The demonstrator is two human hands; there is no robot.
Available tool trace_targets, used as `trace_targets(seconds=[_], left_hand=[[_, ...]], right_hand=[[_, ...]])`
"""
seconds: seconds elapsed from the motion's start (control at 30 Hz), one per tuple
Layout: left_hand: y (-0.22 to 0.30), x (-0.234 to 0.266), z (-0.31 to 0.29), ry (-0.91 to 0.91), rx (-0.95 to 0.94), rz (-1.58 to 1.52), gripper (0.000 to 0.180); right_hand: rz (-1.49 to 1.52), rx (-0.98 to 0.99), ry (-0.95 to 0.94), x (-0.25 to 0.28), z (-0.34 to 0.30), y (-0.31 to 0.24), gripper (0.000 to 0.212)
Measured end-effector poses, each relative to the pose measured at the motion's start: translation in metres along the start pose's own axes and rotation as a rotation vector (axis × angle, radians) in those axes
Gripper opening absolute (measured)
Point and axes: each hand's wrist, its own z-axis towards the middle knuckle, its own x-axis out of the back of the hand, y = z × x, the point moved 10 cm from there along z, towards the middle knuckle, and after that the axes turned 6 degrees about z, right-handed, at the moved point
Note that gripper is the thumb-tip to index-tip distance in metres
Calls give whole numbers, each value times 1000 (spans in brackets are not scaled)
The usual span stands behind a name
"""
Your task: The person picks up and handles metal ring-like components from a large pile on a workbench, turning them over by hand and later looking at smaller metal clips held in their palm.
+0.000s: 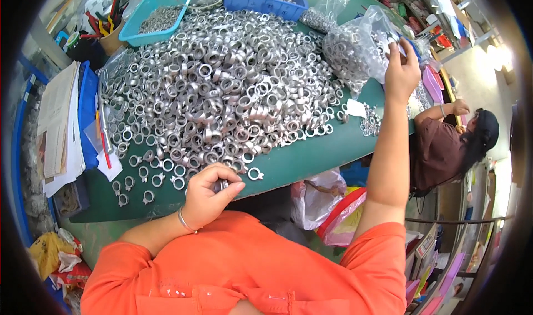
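Observation:
My left hand [208, 195] is closed around a small silver metal ring [221, 185] at the table's front edge. Just beyond it spreads a large heap of silver metal rings [222, 87], many with a small lug on the side. Stretched far out to the right, my right hand [403, 73] is raised with its fingers apart, and no object shows in it. Beside those fingers lies a clear plastic bag [350, 51] filled with small metal parts. A few loose rings [157, 179] are scattered in front of the heap.
At the back stand a turquoise tray [126, 36] and a blue basket [302, 7] of small parts. Papers [58, 115] and a red pen [105, 148] are at the left, near pliers [108, 23]. A person [444, 148] sits at the right. Plastic bags [319, 201] hang below the table edge.

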Motion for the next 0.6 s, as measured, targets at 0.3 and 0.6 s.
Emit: trace_targets(seconds=[0.3,0.6], left_hand=[[-13,21,-5,75,98,-49,9],[-25,-2,-3,-75,210,-14,8]], right_hand=[[350,98,-1090,-78,-248,-129,11],[499,-258,-963,-72,-304,-106,11]])
